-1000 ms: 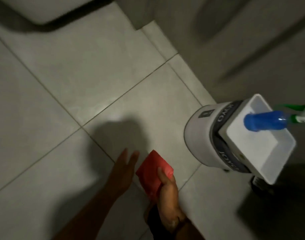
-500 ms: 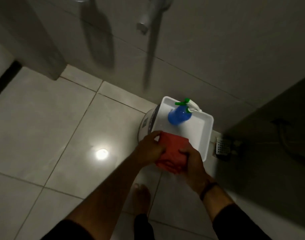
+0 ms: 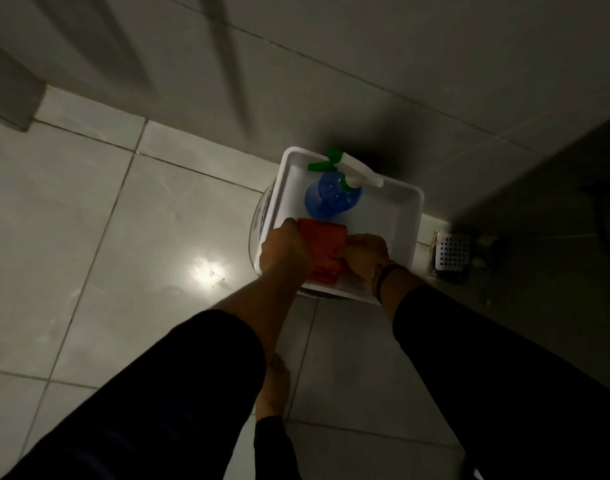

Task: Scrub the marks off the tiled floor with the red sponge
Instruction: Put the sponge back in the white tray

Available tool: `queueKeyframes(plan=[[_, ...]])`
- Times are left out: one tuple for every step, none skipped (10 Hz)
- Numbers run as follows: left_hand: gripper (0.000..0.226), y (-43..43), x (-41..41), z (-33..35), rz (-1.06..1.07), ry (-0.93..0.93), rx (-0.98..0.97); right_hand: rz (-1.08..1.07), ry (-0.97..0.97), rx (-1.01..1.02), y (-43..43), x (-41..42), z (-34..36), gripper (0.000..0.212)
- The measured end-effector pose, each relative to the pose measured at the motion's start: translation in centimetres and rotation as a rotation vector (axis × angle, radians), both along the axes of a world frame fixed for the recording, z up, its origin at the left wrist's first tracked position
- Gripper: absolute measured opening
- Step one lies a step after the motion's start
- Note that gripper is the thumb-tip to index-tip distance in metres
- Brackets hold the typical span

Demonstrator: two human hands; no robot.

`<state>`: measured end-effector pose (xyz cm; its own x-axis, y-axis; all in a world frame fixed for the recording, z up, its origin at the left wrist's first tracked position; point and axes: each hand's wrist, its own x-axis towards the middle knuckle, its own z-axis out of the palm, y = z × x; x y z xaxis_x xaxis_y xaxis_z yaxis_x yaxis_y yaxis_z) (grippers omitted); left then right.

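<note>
The red sponge [image 3: 326, 249] is held between both hands over the near end of a white tray [image 3: 405, 216]. My left hand [image 3: 284, 252] grips its left side and my right hand [image 3: 364, 256] grips its right side. The sponge's lower part is hidden behind the hands. The pale tiled floor [image 3: 130, 258] spreads to the left, with a bright light reflection on it. No marks show clearly in the dim light.
A blue spray bottle [image 3: 331, 195] with a green and white trigger stands in the tray, which rests on a round white bucket [image 3: 258, 223]. A floor drain grate [image 3: 450, 252] lies to the right by the wall. A bare foot [image 3: 274, 386] stands below the hands.
The view swung from the floor up to the tray. The sponge went from my right hand alone near the floor to both hands over the tray.
</note>
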<state>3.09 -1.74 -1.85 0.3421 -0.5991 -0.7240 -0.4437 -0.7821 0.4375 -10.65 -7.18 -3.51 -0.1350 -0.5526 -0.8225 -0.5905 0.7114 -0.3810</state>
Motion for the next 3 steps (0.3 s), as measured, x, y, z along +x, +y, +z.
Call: queueKeyframes(plan=[[0.053, 0.0, -0.8, -0.7, -0.041, -0.049, 0.021, 0.024, 0.089, -0.022, 0.1, -0.5, -1.2, 0.062], [0.071, -0.7, -1.2, -0.3, -0.092, -0.127, 0.041, 0.042, 0.196, -0.099, -0.1, -0.6, -1.6, 0.077], [0.068, -0.4, -1.5, 0.4, -0.109, -0.196, 0.009, 0.07, 0.227, -0.149, 0.8, -0.5, -1.3, 0.072]])
